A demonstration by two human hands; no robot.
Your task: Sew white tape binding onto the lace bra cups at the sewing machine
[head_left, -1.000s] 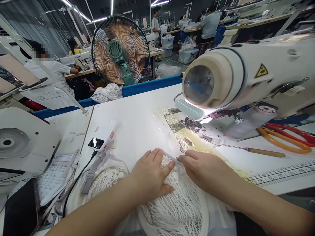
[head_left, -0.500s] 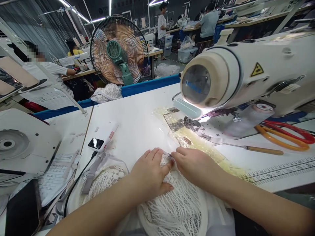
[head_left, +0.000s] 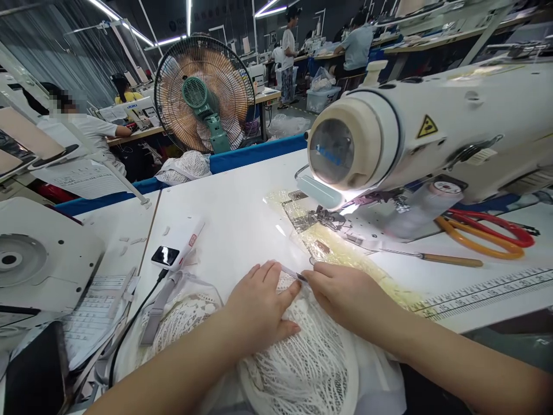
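Note:
A white lace bra [head_left: 311, 346] lies at the table's front edge, its cups side by side. My left hand [head_left: 259, 302] rests over the top of the nearer cup, fingers bent onto the lace and thumb apart from them. My right hand [head_left: 341, 291] is closed, thumb and forefinger pinching at the cup's tip. Between the hands runs a thin greyish strap [head_left: 288, 270] with a dark spot at my right fingertips; what makes it dark is too small to tell. A small ring [head_left: 312, 260] shows just above my right fingers. A grey strap [head_left: 153, 323] lies on the left cup.
A sewing machine [head_left: 358, 144] with its lamp lit stands at the right. Beside it are orange and red scissors [head_left: 479, 242], a wooden-handled tool [head_left: 451, 260] and a printed ruler [head_left: 496, 294]. A corded white device [head_left: 177, 248], a phone [head_left: 38, 369] and a fan [head_left: 203, 95] are leftward.
The camera view has shifted slightly, so the machine and scissors appear further left. My hands keep nearly the same hold on the bra, with the right wrist turned a little.

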